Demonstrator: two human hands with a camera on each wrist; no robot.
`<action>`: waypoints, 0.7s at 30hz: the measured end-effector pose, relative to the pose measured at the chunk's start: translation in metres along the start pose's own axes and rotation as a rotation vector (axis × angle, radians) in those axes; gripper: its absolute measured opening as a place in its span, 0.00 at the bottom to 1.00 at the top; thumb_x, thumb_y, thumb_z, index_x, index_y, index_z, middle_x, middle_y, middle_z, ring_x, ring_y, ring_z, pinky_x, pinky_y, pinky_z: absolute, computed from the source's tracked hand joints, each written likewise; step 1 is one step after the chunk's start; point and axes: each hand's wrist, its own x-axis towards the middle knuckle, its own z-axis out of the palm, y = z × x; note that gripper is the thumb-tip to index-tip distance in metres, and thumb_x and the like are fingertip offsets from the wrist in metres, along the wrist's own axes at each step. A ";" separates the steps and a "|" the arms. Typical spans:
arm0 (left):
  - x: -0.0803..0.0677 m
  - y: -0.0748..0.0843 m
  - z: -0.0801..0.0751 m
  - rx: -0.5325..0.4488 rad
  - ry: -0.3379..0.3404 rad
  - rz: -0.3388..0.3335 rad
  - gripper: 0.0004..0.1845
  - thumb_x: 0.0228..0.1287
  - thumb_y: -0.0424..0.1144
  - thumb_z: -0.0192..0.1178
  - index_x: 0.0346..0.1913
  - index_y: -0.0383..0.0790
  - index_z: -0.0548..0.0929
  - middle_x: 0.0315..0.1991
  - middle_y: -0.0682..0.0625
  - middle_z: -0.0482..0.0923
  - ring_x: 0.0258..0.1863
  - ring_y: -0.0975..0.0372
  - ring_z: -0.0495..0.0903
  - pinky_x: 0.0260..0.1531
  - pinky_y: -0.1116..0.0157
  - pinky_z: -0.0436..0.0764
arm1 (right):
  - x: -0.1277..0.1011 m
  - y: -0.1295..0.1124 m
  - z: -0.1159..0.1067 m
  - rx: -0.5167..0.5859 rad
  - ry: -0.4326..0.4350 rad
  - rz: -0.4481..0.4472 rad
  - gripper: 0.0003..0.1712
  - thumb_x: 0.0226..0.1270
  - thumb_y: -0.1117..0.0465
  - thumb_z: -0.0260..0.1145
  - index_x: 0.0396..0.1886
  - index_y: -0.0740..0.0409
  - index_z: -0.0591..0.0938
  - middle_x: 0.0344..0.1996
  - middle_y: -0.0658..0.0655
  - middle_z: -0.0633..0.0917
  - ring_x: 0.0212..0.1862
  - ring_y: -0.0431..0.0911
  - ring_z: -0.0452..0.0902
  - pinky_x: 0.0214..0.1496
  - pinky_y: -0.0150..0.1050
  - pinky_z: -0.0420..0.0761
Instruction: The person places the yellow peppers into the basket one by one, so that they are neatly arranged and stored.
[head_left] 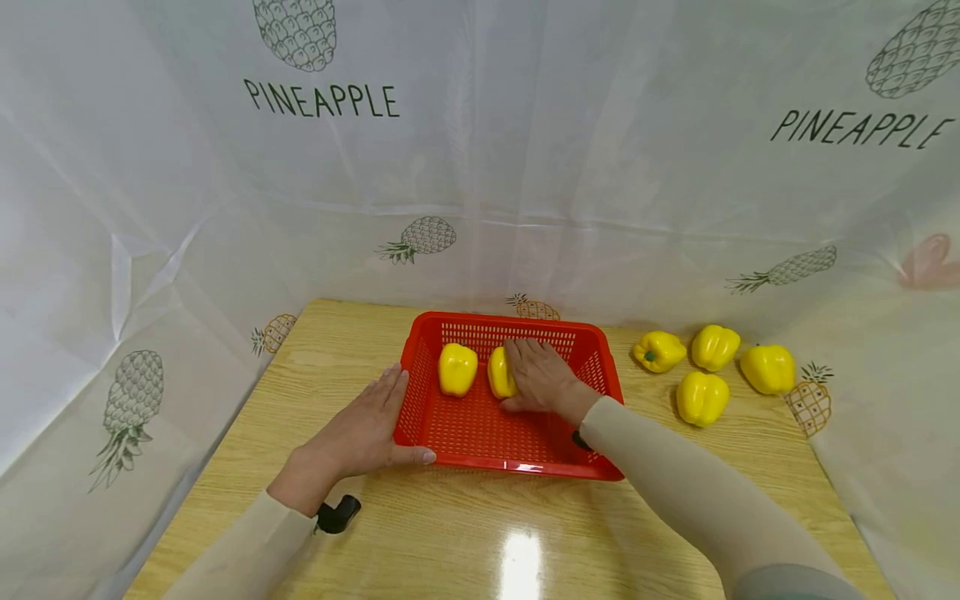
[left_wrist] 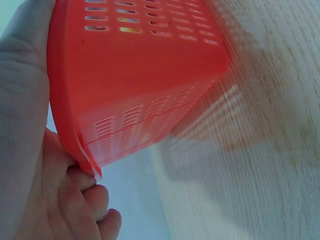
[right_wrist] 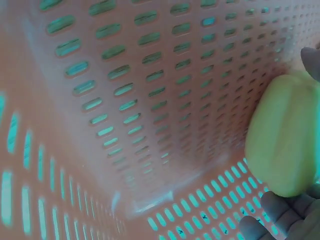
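A red perforated plastic basket (head_left: 480, 429) stands on the wooden table. My left hand (head_left: 360, 425) holds its near left corner, thumb along the front rim and fingers along the left side; the left wrist view shows the fingers bent at the rim. Inside the basket, my right hand (head_left: 542, 377) grips a yellow bell pepper (head_left: 500, 375), partly hidden under the palm. That pepper (right_wrist: 282, 135) sits low between thumb and fingers in the right wrist view, near the basket's wall. To its left, another yellow bell pepper (head_left: 457, 369) lies on the basket floor.
Several yellow bell peppers (head_left: 702, 398) lie on the table (head_left: 300, 392) to the right of the basket. A pale curtain (head_left: 525, 150) printed with pineapples hangs behind the table and along both sides.
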 end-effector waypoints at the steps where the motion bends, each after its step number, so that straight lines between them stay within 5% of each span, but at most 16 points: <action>1: 0.000 0.000 0.000 -0.001 -0.003 -0.002 0.74 0.54 0.84 0.59 0.83 0.26 0.47 0.86 0.33 0.44 0.85 0.42 0.47 0.82 0.43 0.56 | -0.001 0.000 -0.001 -0.007 0.002 0.000 0.67 0.62 0.23 0.67 0.80 0.68 0.59 0.71 0.66 0.75 0.71 0.59 0.72 0.76 0.55 0.74; 7: 0.000 0.000 0.002 -0.006 -0.020 -0.024 0.75 0.53 0.85 0.59 0.84 0.28 0.47 0.86 0.34 0.43 0.86 0.42 0.46 0.82 0.44 0.55 | -0.010 0.003 -0.015 -0.043 0.036 0.002 0.67 0.62 0.21 0.64 0.81 0.69 0.59 0.73 0.68 0.73 0.74 0.62 0.70 0.77 0.57 0.72; 14: 0.001 0.001 0.001 -0.005 -0.018 -0.023 0.75 0.53 0.84 0.60 0.84 0.28 0.47 0.86 0.34 0.43 0.85 0.42 0.46 0.82 0.44 0.56 | -0.023 0.011 -0.034 -0.020 0.105 0.016 0.64 0.61 0.21 0.66 0.76 0.67 0.64 0.67 0.66 0.77 0.65 0.59 0.75 0.71 0.55 0.78; 21: 0.001 0.002 0.000 -0.012 -0.021 -0.031 0.76 0.52 0.85 0.60 0.84 0.28 0.47 0.86 0.34 0.43 0.85 0.42 0.47 0.82 0.44 0.55 | -0.052 0.025 -0.054 0.010 0.235 0.019 0.58 0.63 0.31 0.73 0.74 0.71 0.66 0.66 0.69 0.77 0.66 0.62 0.76 0.70 0.56 0.79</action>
